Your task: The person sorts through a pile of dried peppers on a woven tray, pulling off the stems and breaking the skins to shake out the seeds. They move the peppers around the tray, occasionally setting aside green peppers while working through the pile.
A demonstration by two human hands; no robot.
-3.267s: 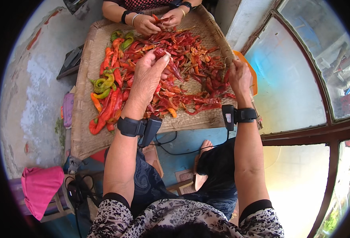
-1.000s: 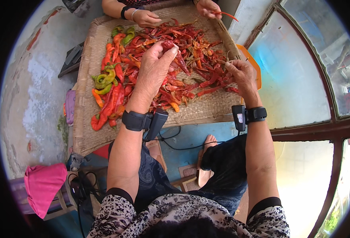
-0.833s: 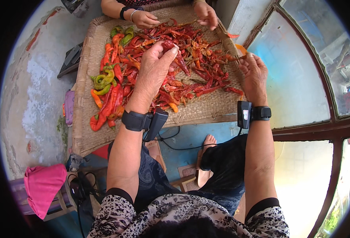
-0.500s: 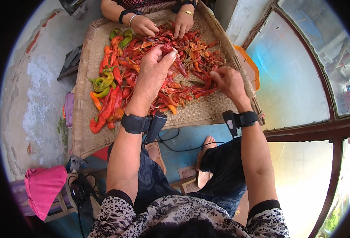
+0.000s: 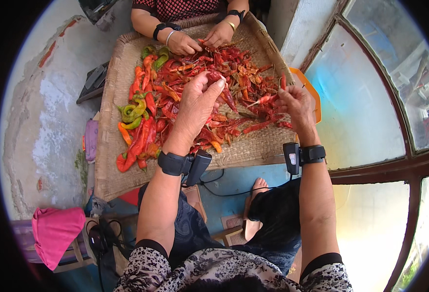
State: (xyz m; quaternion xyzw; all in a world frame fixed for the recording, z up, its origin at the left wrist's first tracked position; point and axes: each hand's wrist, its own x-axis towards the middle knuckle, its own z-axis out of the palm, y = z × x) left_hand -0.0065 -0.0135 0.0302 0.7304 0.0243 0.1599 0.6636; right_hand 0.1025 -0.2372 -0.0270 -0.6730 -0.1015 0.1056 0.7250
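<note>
A shallow woven tray (image 5: 253, 150) carries a heap of red chili peppers (image 5: 214, 124), many of them wrinkled and dry. My left hand (image 5: 197, 107) is closed above the heap, pinching a dark red dried chili (image 5: 229, 99) between thumb and fingers. Near the tray's right side, my right hand (image 5: 297, 109) grips a red chili (image 5: 283, 82) that stands up from the fingers. Another chili with a pale end (image 5: 263, 100) sticks out to the left of that hand; whether it is held too, I cannot tell. Fresher red peppers (image 5: 141, 141) and twisted green ones (image 5: 134, 111) lie along the left.
Across the tray, another person's hands (image 5: 184, 45) work among the chilies. An orange-rimmed container (image 5: 316, 102) stands beyond the tray's right edge, by the window (image 5: 355, 92). A pink cloth (image 5: 56, 233) hangs at lower left. Black cables (image 5: 224, 195) run below the tray.
My right hand has lifted from the heap and moved slightly right, with a red chili now upright in it. My left hand keeps its chili. The other person's hands have come closer together.
</note>
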